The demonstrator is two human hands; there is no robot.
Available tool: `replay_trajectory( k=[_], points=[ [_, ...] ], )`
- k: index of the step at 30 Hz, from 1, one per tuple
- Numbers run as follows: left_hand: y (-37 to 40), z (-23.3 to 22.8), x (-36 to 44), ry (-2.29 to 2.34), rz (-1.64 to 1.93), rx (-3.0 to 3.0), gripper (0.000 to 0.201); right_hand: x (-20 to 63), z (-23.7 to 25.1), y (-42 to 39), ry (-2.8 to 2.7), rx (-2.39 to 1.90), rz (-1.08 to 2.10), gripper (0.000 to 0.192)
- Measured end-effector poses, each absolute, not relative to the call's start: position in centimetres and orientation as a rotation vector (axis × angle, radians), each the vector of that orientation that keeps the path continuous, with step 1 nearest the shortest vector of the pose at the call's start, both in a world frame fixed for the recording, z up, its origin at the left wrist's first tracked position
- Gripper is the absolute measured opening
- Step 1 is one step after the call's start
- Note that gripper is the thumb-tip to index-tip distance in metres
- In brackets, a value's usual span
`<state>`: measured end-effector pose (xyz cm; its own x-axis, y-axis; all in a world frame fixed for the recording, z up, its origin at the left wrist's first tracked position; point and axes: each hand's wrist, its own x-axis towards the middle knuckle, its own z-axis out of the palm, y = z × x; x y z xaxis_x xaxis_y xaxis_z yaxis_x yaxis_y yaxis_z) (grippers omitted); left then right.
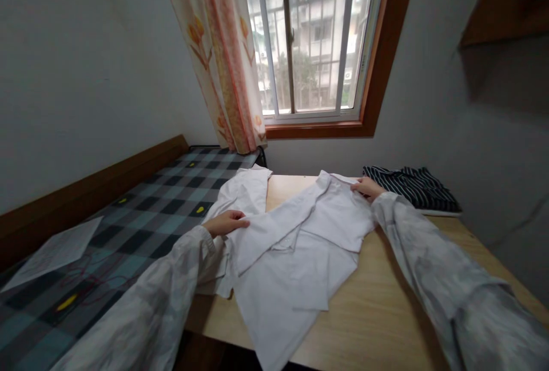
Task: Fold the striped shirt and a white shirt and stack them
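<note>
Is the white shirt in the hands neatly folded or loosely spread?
Loosely spread: the white shirt lies unevenly across the table, one end reaching past its near edge.

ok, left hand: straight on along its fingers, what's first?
The white shirt: the left hand pinches its edge and points rightward across it. Whether it would push into the cloth or skim over is unclear from this single view.
</note>
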<state>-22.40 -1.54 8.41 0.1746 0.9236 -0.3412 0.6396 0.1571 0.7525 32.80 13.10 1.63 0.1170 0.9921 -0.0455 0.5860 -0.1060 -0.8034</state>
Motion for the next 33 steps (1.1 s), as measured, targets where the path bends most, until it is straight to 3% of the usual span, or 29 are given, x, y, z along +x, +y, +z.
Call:
replay_trajectory(
  k=[6, 15, 20, 23, 28, 33],
  points=[
    [1.1, 8.7, -22.4, 1.83, 0.331, 1.662, 0.039, 35.4, 3.3, 10.6, -1.448, -1.78, 0.861, 0.012],
    [6.9, 9.0, -18.1, 1.755, 0.382, 1.788, 0.04, 43.2, 3.9, 1.0, -1.496, -1.703, 0.562, 0.019],
    [8.6, 7.6, -16.0, 1.748, 0.472, 1.833, 0.033, 45.3, 1.6, -3.2, -1.432, -1.832, 0.834, 0.023],
    [8.6, 8.0, -16.6, 1.796, 0.324, 1.731, 0.04, 45.3, 1.8, -3.2, -1.381, -1.87, 0.935, 0.031],
    [7.6, 10.5, -18.8, 1.734, 0.206, 1.564, 0.054, 43.6, 3.5, -0.7, -1.326, -1.966, 0.847, 0.045],
    [6.1, 11.7, -19.1, 1.773, 0.471, 1.508, 0.067, 42.2, 3.1, 0.6, -1.394, -1.855, 0.871, 0.031]
  ],
)
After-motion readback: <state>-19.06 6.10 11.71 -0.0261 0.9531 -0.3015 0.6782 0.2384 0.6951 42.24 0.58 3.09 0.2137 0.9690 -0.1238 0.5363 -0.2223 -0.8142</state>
